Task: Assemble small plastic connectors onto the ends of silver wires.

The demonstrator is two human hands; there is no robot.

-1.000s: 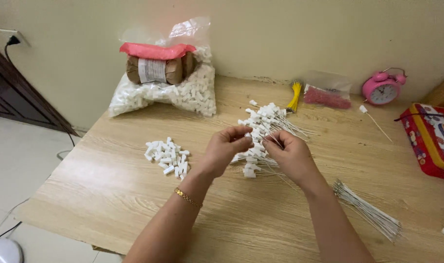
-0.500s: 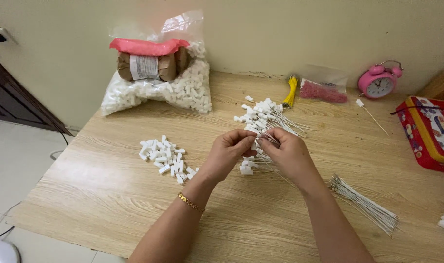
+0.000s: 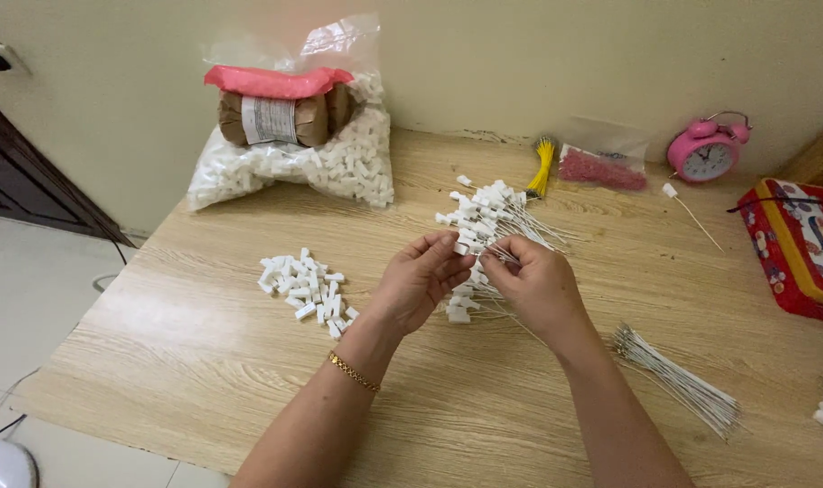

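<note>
Left hand (image 3: 420,280) and right hand (image 3: 529,280) stay pressed fingertip to fingertip, as before, pinching a small white cap (image 3: 461,248) onto thin wire, directly over the finished pile (image 3: 484,217). Loose caps (image 3: 305,289) sit left; bare wires (image 3: 678,380) right.

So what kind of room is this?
Probably a room at home used for small piecework: a wooden table against a plain wall, a pink alarm clock, and a bag of small white plastic pieces.

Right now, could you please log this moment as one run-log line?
left hand: pinching small white cap | right hand: holding thin wire at cap | beneath: pile of capped wires | surface: wooden table
</note>
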